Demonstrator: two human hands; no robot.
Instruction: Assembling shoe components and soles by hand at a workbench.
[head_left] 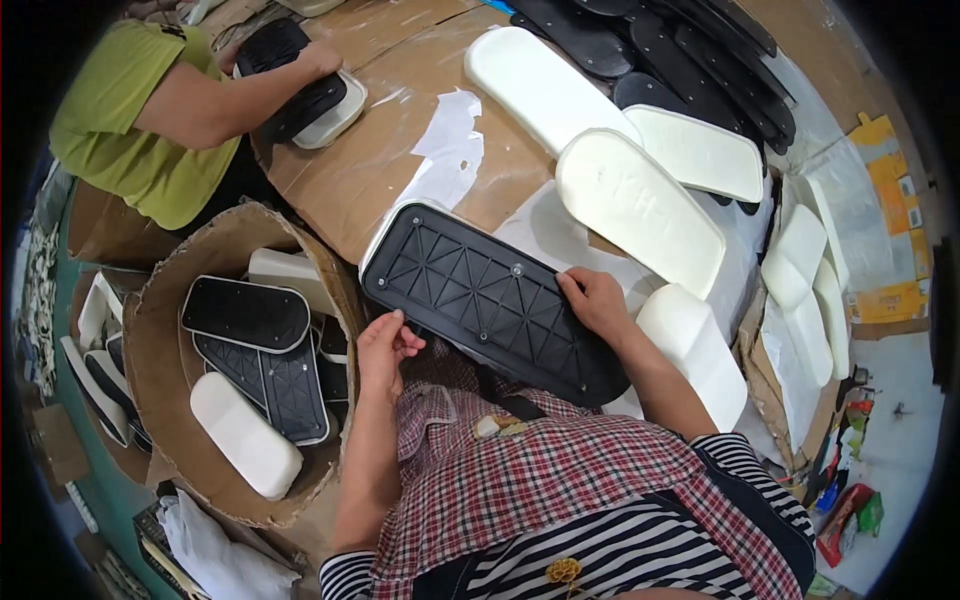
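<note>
Standing left, a cardboard box [160, 360] holds white pads [245, 435] and black panels [245, 313].
Right hand [598, 305] clamps a ribbed panel [480, 295]; left hand [383, 350] curls at its edge, grip unclear.

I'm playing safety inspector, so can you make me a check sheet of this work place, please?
Surface: brown table with a torn white sheet on it.
Job's things: black ribbed panel, ribs up; white oblong pieces lie beyond it.
Clutter: black plates heaped at far right; cardboard box at left holds black and white parts.
Hands: right hand grips the panel's far edge near its right end; left hand is at the near edge, contact unclear.
Cables: nothing seen.
Surroundings: another person at upper left handles a black item.
</note>
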